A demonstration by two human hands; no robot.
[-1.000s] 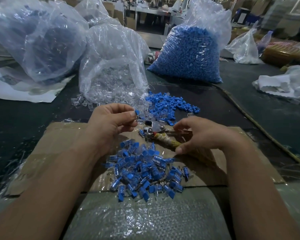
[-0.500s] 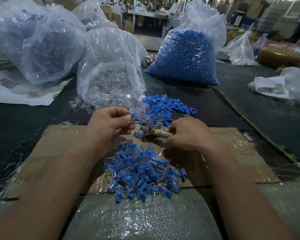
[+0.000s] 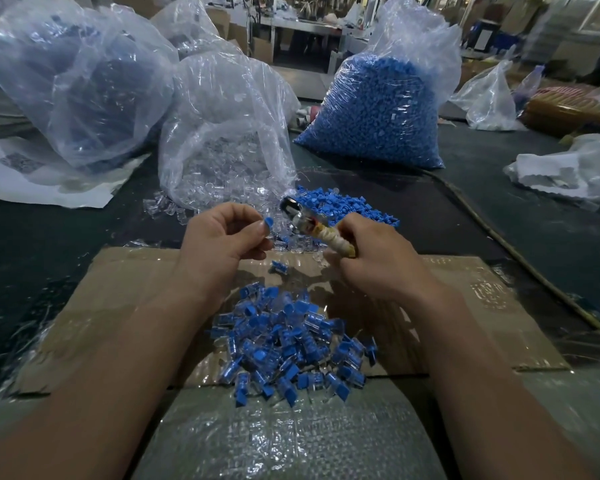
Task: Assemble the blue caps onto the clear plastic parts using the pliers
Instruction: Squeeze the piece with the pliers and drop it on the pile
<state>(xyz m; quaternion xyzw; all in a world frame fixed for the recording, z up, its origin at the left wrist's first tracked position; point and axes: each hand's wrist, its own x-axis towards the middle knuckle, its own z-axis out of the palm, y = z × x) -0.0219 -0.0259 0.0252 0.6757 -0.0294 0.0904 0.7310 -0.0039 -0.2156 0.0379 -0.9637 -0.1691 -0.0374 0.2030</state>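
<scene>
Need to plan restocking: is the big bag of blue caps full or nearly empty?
Largely full: the bag of blue caps bulges with caps up to near its loose, crumpled top.

A blue cap [image 3: 268, 222] sits pinched in the left hand [image 3: 222, 237]; the right hand [image 3: 378, 261] holds the tape-handled pliers [image 3: 303, 216] tilted up; capped clear parts [image 3: 288, 341] lie heaped nearer.

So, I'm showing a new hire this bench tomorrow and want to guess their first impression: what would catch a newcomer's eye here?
Probably the clear bag of blue caps, standing far centre-right on the dark table, then the heap of blue-capped clear parts on the cardboard between the forearms. Just beyond it, the left hand pinches one blue cap while the right hand grips the pliers.
</scene>
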